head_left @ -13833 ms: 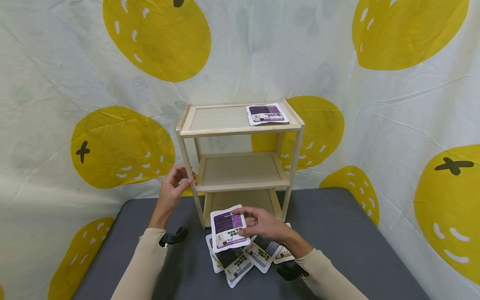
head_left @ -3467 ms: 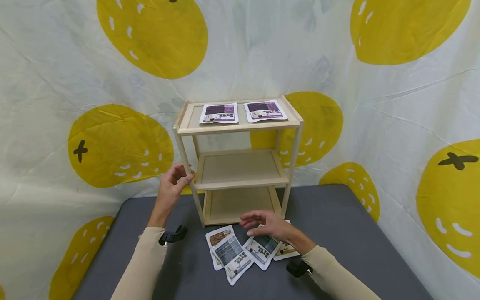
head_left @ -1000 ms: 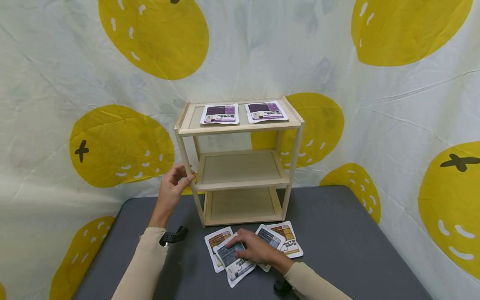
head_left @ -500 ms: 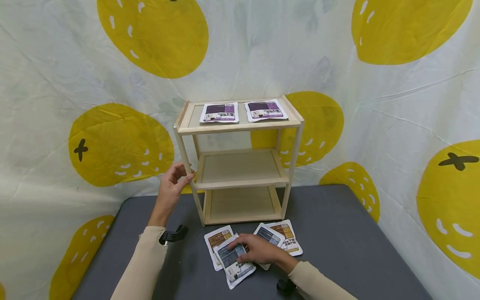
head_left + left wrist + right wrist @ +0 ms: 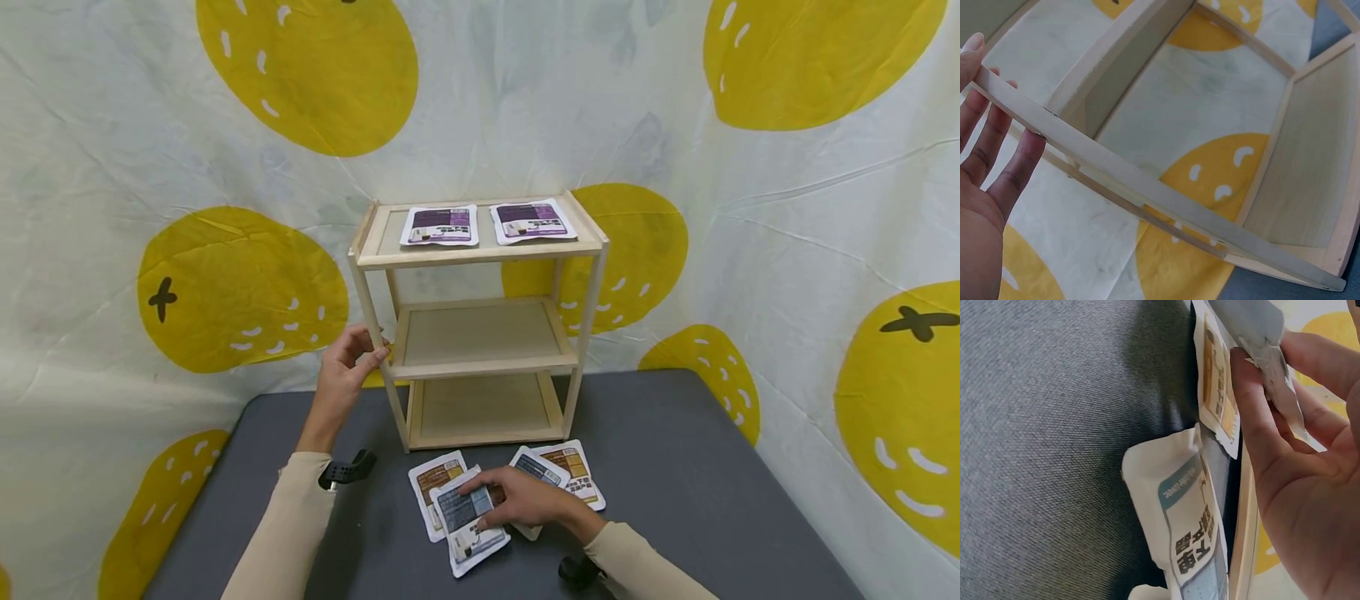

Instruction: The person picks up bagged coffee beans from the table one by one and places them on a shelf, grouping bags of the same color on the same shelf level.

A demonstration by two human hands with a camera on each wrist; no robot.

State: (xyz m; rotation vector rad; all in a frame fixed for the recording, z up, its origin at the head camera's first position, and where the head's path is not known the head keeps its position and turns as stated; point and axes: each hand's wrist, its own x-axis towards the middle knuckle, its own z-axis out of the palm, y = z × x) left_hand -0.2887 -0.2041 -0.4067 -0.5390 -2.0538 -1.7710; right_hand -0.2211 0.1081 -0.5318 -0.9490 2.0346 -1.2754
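My right hand (image 5: 525,500) pinches the edge of a blue-grey packet (image 5: 463,521) between thumb and fingers, close over the pile. In the right wrist view the packet (image 5: 1250,328) stands tilted in the fingers of the right hand (image 5: 1310,481). Under it lies a packet with an orange-brown label (image 5: 433,477). My left hand (image 5: 339,383) holds the front left post of a wooden three-tier shelf (image 5: 483,368), thumb on the near side. The left wrist view has this post (image 5: 1122,165) running between thumb and fingers of the left hand (image 5: 988,175).
Two purple packets, left (image 5: 440,227) and right (image 5: 532,222), lie side by side on the top tier. Right of the pile sit another blue-grey packet (image 5: 542,469) and an orange-brown one (image 5: 583,475). The grey table (image 5: 675,500) meets a lemon-print curtain (image 5: 465,100) behind.
The purple packet earlier in my right hand now lies on the top tier's left side. The right hand came back down and grasped a blue-grey packet. The left hand kept its place.
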